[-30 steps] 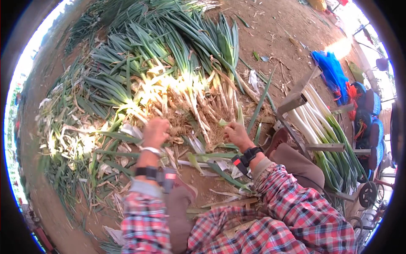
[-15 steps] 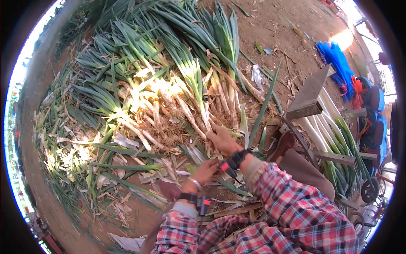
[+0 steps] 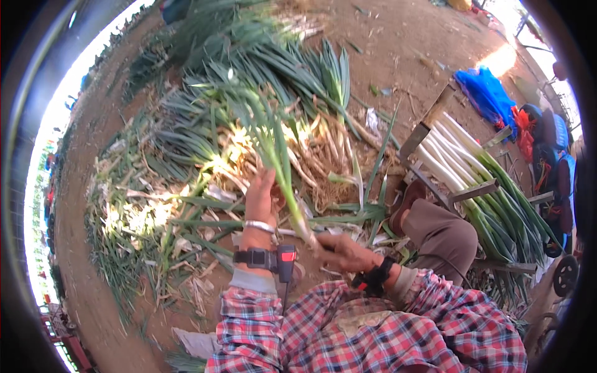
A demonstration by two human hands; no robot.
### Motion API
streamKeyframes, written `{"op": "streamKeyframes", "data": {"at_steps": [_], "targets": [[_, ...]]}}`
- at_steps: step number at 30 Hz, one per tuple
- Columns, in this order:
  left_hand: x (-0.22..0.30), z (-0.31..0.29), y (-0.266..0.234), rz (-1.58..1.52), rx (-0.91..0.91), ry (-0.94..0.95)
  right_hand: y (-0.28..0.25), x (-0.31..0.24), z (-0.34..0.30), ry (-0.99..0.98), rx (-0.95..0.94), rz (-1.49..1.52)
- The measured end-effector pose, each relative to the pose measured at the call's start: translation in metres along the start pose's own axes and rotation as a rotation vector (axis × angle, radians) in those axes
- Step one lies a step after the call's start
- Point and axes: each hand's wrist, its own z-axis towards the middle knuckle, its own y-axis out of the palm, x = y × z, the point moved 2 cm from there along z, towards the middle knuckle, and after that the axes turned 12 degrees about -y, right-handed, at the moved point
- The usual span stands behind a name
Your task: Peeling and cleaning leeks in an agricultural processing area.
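Observation:
A single green onion (image 3: 287,186) is lifted in front of me, its leaves up and away and its pale root end toward me. My right hand (image 3: 348,253) is closed around the root end. Along the left side of the stalk, my left hand (image 3: 261,199) is raised with its fingers stretched out, apparently touching it; part of the fingers is hidden. Beyond both hands lies a heap of untrimmed green onions (image 3: 320,149) with dry skins and tangled roots.
Peeled green onions (image 3: 454,165) with clean white stems rest in a metal rack (image 3: 476,189) at my right, beside my knee (image 3: 444,233). Stripped leaves (image 3: 146,217) litter the ground at left. Behind the rack lies a blue bag (image 3: 488,93) near a small wheel (image 3: 566,275).
My right hand has drawn one green onion out of the heap toward me. My left hand has moved up and left, beside its stalk. The view has shifted slightly.

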Motion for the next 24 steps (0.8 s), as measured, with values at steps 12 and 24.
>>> {"op": "streamKeyframes", "data": {"at_steps": [12, 24], "targets": [[-0.01, -0.127, 0.052, 0.014, -0.141, 0.271, 0.027, -0.087, 0.023, -0.36, 0.34, 0.278], [0.006, -0.146, 0.064, -0.046, -0.119, 0.362, 0.032, -0.132, 0.008, -0.426, 0.146, -0.248]]}}
